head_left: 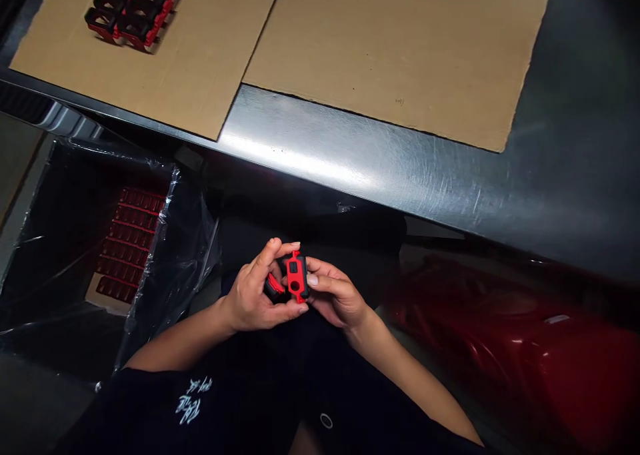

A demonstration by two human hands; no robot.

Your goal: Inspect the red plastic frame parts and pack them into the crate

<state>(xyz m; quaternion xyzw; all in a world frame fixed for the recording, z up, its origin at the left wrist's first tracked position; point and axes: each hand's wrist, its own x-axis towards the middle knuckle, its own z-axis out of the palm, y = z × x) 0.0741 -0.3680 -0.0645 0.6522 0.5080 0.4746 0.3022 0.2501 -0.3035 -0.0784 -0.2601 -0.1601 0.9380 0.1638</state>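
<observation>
My left hand and my right hand meet over my lap, in front of the table edge. Between them stands a red-and-black plastic part with a square opening and a round hole. My right fingers pinch its lower side, and my left fingertips touch its upper side. A smaller red-and-black piece sits in my left hand, next to the larger part. Its exact shape is partly hidden by my fingers.
A steel table carries cardboard sheets, with rows of red-and-black parts at the far left. A plastic-lined box holding red parts stands at lower left. Glossy dark red material lies at right.
</observation>
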